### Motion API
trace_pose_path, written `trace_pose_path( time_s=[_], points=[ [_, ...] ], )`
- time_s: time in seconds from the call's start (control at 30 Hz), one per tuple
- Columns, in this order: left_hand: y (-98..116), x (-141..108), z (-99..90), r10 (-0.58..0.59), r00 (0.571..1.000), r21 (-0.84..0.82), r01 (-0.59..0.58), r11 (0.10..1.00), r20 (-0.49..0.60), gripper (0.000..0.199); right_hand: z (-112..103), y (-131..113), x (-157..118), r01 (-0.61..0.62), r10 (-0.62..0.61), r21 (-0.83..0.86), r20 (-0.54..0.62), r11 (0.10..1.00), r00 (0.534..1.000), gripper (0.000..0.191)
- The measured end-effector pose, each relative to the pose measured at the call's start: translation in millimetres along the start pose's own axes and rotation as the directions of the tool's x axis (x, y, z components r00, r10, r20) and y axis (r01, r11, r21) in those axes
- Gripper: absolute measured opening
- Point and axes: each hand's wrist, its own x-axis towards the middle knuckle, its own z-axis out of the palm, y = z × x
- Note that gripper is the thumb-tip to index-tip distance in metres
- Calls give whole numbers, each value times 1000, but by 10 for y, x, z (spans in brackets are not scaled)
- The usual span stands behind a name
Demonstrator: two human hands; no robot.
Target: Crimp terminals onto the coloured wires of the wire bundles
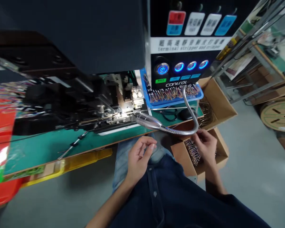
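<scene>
My right hand [205,147] hangs over a low cardboard box [181,156], its fingers pinched at the upper end of a bundle of thin coloured wires [192,152]. Whether those fingers grip any wire, I cannot tell. A chrome gooseneck lamp [180,128] curves just above that hand. My left hand [140,156] rests in the air over my jeans-clad thigh, fingers loosely curled and nothing visible in them. It is nearest the green bench mat [45,152] and the lamp's head [147,122].
A terminal stripper and crimper [114,107] with a control panel [180,68] stands on the bench. Behind the lamp are a blue tray of wires [173,93], black scissors [168,114], and a second cardboard box [218,101]. A red bin [2,136] sits left; a cable reel [279,114] sits right.
</scene>
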Motion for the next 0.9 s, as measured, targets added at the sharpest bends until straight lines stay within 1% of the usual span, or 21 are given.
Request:
trace_pose_path(
  time_s=[0.03,0.07,0.13,0.2,0.27,0.3,0.37,0.43,0.47,0.53,0.6,0.67,0.7,0.73,0.77,0.8,0.83,0.87,0.9],
  points=[
    [13,8,-19,-16,1000,27,15,1000,23,10,-100,2,159,-21,18,-43,-68,999,997,29],
    [30,14,-41,-28,999,56,26,998,41,11,-164,-20,355,-17,7,-84,-114,996,993,29],
    [73,19,-82,-41,997,120,34,992,61,11,-178,-123,842,70,-90,-162,-116,984,989,26],
    [111,4,-111,-44,997,189,32,981,60,13,-51,-266,1378,157,-171,-216,-44,964,984,25],
    [139,-32,-120,-35,999,239,25,971,37,14,163,-408,1836,204,-208,-254,11,945,978,27],
    [149,-56,-116,-28,999,250,23,968,16,15,278,-470,2005,221,-217,-314,50,923,975,27],
    [162,-101,-98,-16,999,253,22,967,-29,16,482,-564,2199,181,-152,-499,99,848,983,24],
    [171,-132,-87,-18,998,260,34,965,-63,17,626,-608,2244,125,-95,-616,82,777,992,23],
    [174,-139,-95,-21,997,273,40,961,-73,17,677,-614,2238,125,-103,-641,71,758,992,23],
    [180,-141,-168,-18,996,326,45,944,-85,19,751,-602,2228,195,-186,-647,83,737,979,26],
    [184,-132,-350,6,993,414,43,909,-116,20,794,-574,2247,290,-260,-636,143,715,955,28],
    [185,-113,-656,63,982,551,45,833,-176,21,792,-537,2265,343,-281,-617,199,708,939,31],
    [185,-96,-847,112,971,641,50,766,-210,21,770,-514,2251,354,-290,-601,205,716,935,32],
    [185,-72,-1053,175,957,742,58,667,-231,21,736,-488,2214,358,-310,-580,185,731,933,32],
    [187,-40,-1262,240,939,827,76,557,-248,22,693,-457,2151,358,-339,-556,142,750,930,33],
    [190,-1,-1461,278,929,884,96,458,-245,23,648,-422,2069,349,-370,-533,71,771,926,32],
    [195,44,-1639,348,903,917,107,385,-251,24,605,-382,1978,330,-390,-511,-11,794,921,30],
    [200,94,-1789,396,887,935,101,341,-240,26,570,-339,1891,314,-399,-489,-77,814,914,28],
    [202,146,-1908,395,894,948,88,307,-211,32,545,-294,1820,300,-400,-467,-129,832,907,25]
  ],
)
